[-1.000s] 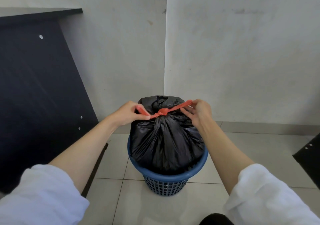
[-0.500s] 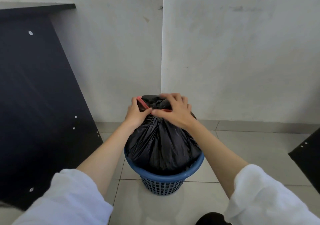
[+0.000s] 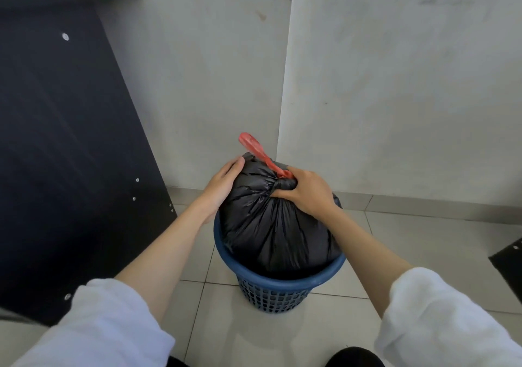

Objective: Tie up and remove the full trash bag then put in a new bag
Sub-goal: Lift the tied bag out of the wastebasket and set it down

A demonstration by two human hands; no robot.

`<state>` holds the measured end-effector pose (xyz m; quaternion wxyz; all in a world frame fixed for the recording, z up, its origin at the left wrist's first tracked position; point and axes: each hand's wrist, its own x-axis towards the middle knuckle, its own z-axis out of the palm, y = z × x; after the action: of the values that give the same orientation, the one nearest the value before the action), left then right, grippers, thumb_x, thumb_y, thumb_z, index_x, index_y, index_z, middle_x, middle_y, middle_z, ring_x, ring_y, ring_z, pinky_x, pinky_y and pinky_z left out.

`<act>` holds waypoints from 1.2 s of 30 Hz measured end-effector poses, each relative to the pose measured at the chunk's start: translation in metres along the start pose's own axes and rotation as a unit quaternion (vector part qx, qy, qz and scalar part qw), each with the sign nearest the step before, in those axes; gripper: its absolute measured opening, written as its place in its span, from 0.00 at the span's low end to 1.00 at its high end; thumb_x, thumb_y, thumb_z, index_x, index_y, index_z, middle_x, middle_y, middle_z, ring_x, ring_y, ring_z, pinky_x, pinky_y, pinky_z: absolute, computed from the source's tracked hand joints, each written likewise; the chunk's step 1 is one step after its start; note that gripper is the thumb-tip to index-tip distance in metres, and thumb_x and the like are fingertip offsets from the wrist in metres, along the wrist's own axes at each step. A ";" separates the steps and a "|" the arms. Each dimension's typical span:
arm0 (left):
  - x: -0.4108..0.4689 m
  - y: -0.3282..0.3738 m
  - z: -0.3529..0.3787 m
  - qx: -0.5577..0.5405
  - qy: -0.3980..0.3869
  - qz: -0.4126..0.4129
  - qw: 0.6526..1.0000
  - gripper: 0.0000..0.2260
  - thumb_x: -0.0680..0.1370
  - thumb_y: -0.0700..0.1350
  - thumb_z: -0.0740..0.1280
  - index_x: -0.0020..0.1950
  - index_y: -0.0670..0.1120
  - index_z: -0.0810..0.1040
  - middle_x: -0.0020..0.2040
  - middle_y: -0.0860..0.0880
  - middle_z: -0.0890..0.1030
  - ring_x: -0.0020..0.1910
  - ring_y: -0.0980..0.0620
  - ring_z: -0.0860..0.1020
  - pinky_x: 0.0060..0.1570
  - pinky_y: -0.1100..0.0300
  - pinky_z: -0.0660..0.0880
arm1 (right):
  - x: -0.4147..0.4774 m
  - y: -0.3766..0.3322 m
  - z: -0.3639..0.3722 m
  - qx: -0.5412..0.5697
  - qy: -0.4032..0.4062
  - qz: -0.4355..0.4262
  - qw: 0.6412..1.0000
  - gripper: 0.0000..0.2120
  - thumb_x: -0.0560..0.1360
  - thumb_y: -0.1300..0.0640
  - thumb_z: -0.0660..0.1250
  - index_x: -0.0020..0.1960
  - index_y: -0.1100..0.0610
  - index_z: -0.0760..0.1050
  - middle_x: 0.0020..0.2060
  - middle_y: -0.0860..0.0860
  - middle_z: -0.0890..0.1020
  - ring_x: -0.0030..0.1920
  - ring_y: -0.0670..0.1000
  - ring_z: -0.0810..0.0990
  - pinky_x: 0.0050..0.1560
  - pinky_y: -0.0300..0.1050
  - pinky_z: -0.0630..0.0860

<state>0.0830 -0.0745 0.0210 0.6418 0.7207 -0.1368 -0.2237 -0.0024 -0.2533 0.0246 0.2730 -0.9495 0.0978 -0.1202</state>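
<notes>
A full black trash bag bulges out of a blue mesh bin on the tiled floor. Its neck is gathered into a knot, and a red drawstring loop sticks up from it. My right hand grips the gathered neck at the knot, fingers curled round it. My left hand rests flat against the bag's upper left side, fingers fairly straight.
A dark board leans against the wall at the left, close to the bin. Another dark panel corner shows at the right edge. White walls meet in a corner just behind the bin. Pale floor tiles lie in front.
Both hands had pulled the red drawstring ends apart, then came together on top. Now the left hand has moved to the bag's side, the right grips the knot, and a red loop stands up.
</notes>
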 end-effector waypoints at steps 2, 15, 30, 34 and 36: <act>-0.001 -0.002 0.002 -0.036 0.021 0.002 0.999 0.27 0.78 0.66 0.51 0.74 0.56 0.64 0.73 0.53 0.67 0.69 0.52 0.69 0.66 0.59 0.64 | 0.001 -0.002 -0.008 0.050 0.019 0.013 0.998 0.23 0.68 0.39 0.71 0.60 0.47 0.78 0.50 0.52 0.84 0.53 0.56 0.81 0.44 0.46 0.73; -0.014 -0.092 0.036 0.172 0.198 -0.077 0.962 0.21 0.84 0.51 0.49 0.74 0.43 0.61 0.63 0.37 0.75 0.60 0.38 0.74 0.56 0.50 0.71 | -0.007 0.023 -0.008 0.262 0.161 0.111 0.945 0.10 0.71 0.49 0.72 0.49 0.53 0.80 0.48 0.51 0.80 0.50 0.51 0.79 0.55 0.46 0.74; 0.002 -0.101 0.016 0.237 0.270 -0.132 0.924 0.18 0.83 0.48 0.51 0.64 0.36 0.67 0.58 0.34 0.76 0.56 0.36 0.75 0.52 0.47 0.72 | 0.008 0.026 -0.012 0.368 0.221 0.162 0.889 0.02 0.72 0.59 0.71 0.43 0.53 0.79 0.36 0.46 0.81 0.41 0.47 0.79 0.46 0.43 0.76; 0.003 -0.103 0.013 0.241 0.274 -0.144 0.920 0.18 0.83 0.49 0.52 0.64 0.36 0.67 0.59 0.34 0.76 0.56 0.35 0.75 0.54 0.46 0.72 | 0.005 0.029 -0.021 0.412 0.232 0.170 0.864 0.02 0.71 0.60 0.71 0.43 0.55 0.80 0.37 0.49 0.82 0.42 0.49 0.80 0.46 0.42 0.77; 0.004 -0.101 0.016 0.238 0.273 -0.141 0.921 0.18 0.83 0.49 0.52 0.64 0.36 0.67 0.59 0.34 0.76 0.56 0.35 0.76 0.53 0.46 0.72 | 0.002 0.032 -0.024 0.435 0.236 0.172 0.852 0.03 0.71 0.61 0.71 0.44 0.55 0.80 0.39 0.50 0.83 0.43 0.49 0.81 0.46 0.42 0.78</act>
<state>0.0697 -0.0759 -0.0807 0.4259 0.8969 0.0978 -0.0672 -0.0107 -0.2922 0.0270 0.6427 -0.6452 0.2585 -0.3222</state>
